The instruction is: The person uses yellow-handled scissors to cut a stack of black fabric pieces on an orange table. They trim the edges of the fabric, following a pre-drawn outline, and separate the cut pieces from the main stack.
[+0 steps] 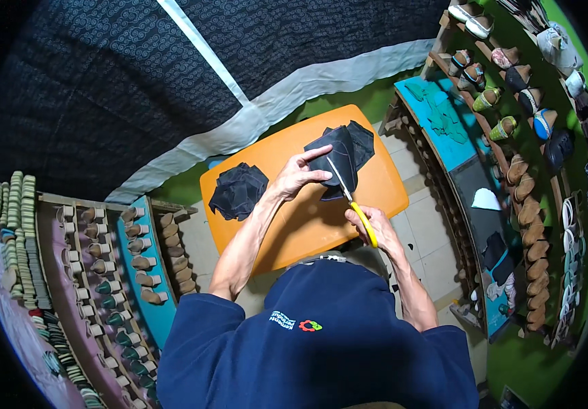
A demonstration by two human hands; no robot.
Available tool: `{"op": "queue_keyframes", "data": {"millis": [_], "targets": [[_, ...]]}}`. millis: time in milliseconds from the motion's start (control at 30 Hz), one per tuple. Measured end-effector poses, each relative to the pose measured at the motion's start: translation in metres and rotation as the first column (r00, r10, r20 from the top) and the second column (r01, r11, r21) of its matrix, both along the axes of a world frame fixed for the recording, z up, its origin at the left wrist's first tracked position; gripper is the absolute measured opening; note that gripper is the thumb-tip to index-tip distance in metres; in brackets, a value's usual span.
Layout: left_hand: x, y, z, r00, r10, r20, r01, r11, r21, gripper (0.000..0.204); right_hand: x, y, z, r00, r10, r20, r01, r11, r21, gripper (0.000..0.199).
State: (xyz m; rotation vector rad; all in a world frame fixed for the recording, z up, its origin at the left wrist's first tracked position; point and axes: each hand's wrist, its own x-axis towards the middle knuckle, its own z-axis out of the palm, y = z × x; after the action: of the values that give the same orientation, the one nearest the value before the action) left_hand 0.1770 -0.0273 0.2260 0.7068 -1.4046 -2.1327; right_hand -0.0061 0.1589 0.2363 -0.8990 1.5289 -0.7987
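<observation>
Steadily held cloth, with scissors upon it

The left hand (297, 176) has its grip closed on the black cloth piece (344, 155), over the orange bench (384, 185), probably to make it firm for cutting. The right hand (380, 225) has its grip closed around the yellow-handled scissors (363, 223). One black cloth pile (238, 191) lies leftward, seemingly kept apart from the blades

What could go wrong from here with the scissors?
1. The left hand holds the black fabric piece close to the blades of the yellow-handled scissors; it could get nicked.
2. Only that hand steadies the piece, so it may slip and a cut could wander.
3. More black fabric sits right beside it; the blades might catch that too.
</observation>
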Motion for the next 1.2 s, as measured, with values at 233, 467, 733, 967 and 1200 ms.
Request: {"op": "queue_keyframes", "data": {"millis": [233, 467, 733, 967, 1200], "targets": [[0.008, -0.005, -0.001, 0.997, -0.013, 0.076, 0.012, 1.000, 0.014, 0.060, -0.004, 0.002, 0.003, 0.999, -0.003, 0.037, 0.002, 1.000, 0.020, 0.052], [0.015, -0.028, 0.010, 0.971, -0.144, 0.189, 0.154, 0.987, -0.038, 0.053, -0.002, 0.008, -0.009, 0.996, 0.078, 0.038, -0.079, 0.997, 0.023, 0.050], [0.011, -0.021, -0.006, 0.966, -0.216, 0.141, 0.218, 0.976, 0.001, 0.057, 0.001, 0.007, -0.024, 0.973, 0.134, 0.190, -0.129, 0.991, -0.038, 0.056], [0.009, -0.023, -0.013, 0.965, -0.211, 0.158, 0.225, 0.972, -0.074, 0.056, 0.000, 0.010, -0.026, 0.938, 0.171, 0.302, -0.164, 0.985, -0.049, 0.059], [0.010, -0.022, -0.011, 0.946, -0.261, 0.190, 0.270, 0.962, -0.023, 0.057, 0.003, 0.011, -0.035, 0.956, 0.117, 0.269, -0.133, 0.990, 0.042, 0.056]]}}
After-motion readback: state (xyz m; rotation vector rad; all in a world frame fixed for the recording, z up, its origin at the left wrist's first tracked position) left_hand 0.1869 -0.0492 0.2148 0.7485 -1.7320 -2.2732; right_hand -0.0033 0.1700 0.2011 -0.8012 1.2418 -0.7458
